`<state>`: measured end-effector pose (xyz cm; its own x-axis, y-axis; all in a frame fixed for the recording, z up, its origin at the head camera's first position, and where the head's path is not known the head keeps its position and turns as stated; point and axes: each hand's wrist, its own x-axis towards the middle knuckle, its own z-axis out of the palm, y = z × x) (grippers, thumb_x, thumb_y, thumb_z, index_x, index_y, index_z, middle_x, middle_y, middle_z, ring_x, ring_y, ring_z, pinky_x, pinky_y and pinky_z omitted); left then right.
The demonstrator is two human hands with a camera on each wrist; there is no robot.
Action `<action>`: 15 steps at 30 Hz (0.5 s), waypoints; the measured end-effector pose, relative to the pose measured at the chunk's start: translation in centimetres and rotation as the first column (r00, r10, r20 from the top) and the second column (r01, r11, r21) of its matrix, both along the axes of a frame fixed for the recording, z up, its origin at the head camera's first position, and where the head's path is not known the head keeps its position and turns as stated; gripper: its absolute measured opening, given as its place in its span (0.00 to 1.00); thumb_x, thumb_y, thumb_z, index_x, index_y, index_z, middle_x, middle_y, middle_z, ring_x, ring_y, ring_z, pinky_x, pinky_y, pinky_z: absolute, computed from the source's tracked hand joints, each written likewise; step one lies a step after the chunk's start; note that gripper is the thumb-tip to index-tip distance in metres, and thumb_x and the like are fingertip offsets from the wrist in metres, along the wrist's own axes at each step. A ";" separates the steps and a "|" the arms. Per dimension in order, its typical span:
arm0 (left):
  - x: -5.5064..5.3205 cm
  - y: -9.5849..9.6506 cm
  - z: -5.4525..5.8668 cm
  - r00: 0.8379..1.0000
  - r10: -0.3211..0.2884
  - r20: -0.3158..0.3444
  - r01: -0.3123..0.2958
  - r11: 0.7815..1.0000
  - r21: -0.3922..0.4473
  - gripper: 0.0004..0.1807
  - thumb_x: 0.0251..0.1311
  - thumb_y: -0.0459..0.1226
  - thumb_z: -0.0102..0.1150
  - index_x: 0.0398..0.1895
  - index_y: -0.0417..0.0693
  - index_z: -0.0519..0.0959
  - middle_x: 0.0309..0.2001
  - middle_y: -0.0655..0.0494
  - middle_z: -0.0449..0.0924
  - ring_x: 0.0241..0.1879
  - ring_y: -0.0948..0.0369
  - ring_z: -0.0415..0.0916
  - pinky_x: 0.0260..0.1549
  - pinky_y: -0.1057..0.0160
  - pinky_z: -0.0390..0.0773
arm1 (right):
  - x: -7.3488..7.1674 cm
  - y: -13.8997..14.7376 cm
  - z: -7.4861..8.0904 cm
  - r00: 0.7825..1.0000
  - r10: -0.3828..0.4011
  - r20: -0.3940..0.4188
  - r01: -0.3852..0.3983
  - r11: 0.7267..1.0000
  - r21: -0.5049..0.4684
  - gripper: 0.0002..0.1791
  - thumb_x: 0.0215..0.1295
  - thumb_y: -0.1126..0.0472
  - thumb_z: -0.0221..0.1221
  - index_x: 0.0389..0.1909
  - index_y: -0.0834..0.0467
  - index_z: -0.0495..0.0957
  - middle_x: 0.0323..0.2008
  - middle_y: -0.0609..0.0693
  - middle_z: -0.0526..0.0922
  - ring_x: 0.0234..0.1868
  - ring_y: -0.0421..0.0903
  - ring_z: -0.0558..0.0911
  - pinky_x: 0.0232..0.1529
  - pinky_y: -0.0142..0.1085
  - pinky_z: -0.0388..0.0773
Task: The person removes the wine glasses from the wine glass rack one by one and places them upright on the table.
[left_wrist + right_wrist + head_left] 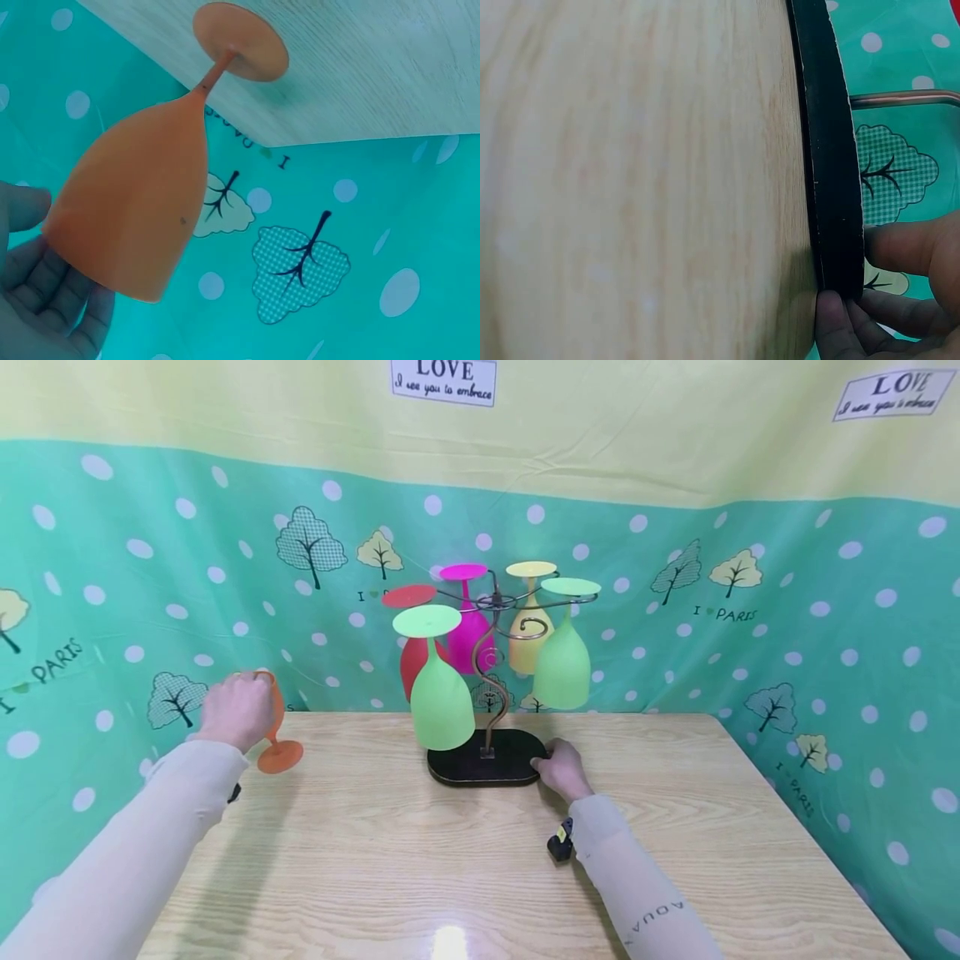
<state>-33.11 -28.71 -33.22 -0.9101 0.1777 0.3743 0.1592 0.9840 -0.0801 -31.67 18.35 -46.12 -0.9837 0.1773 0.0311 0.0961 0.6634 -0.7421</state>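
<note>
At the left, my left hand (238, 706) pinches an orange plastic goblet (135, 195) by its bowl rim between thumb and fingers. The goblet's foot points down, over the table's back left part; whether it touches the wood I cannot tell. My right hand (561, 768) grips the right end of the black base (832, 165) of a metal goblet rack (493, 689), thumb on top. Upside down on the rack hang a front green goblet (441, 702), a red one (408, 597), a magenta one (467, 639), a yellow one (528, 635) and a right green goblet (564, 664).
The rack stands on a light wooden table (375, 860), near its back edge. Behind and beside the table hangs a green and yellow cloth (630, 552) with dots and printed trees. A black wrist device (560, 842) sits under the right forearm.
</note>
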 end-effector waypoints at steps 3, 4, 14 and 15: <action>0.1 0.2 -0.2 0.998 0.017 -0.056 -0.016 1.000 0.018 0.12 0.55 0.30 0.54 0.37 0.27 0.74 0.29 0.35 0.73 0.29 0.40 0.70 0.26 0.44 0.73 | 0.0 0.0 -0.1 1.000 0.000 -0.005 0.000 1.000 0.008 0.25 0.60 0.63 0.61 0.55 0.73 0.71 0.51 0.68 0.76 0.55 0.62 0.74 0.55 0.51 0.72; 0.1 0.2 -0.2 0.997 0.024 -0.075 -0.022 0.999 0.024 0.11 0.55 0.31 0.54 0.36 0.28 0.74 0.28 0.35 0.72 0.28 0.40 0.69 0.25 0.44 0.72 | 0.0 0.0 -0.1 1.000 0.000 -0.005 0.000 1.000 0.008 0.25 0.60 0.63 0.61 0.55 0.73 0.71 0.51 0.68 0.76 0.55 0.62 0.74 0.55 0.51 0.72; 0.7 2.2 -0.3 0.990 0.016 -0.140 -0.014 1.000 0.017 0.11 0.58 0.35 0.52 0.28 0.31 0.70 0.29 0.37 0.68 0.32 0.40 0.66 0.31 0.44 0.69 | 0.0 0.0 0.1 1.000 0.005 0.000 -0.005 1.000 0.003 0.24 0.61 0.63 0.61 0.55 0.73 0.71 0.52 0.68 0.75 0.55 0.62 0.74 0.56 0.51 0.72; 0.8 2.7 -0.3 0.988 0.004 -0.153 -0.002 1.000 0.010 0.11 0.58 0.35 0.53 0.29 0.31 0.71 0.29 0.37 0.68 0.32 0.40 0.66 0.32 0.44 0.69 | 0.0 0.0 0.1 1.000 0.005 -0.001 -0.005 1.000 0.006 0.24 0.61 0.64 0.61 0.55 0.73 0.71 0.52 0.68 0.75 0.55 0.62 0.74 0.55 0.51 0.72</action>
<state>-32.33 -26.04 -33.57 -0.8425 0.1708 0.5108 0.1431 0.9853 -0.0935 -31.68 18.34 -45.98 -0.9845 0.1724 0.0331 0.0922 0.6680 -0.7384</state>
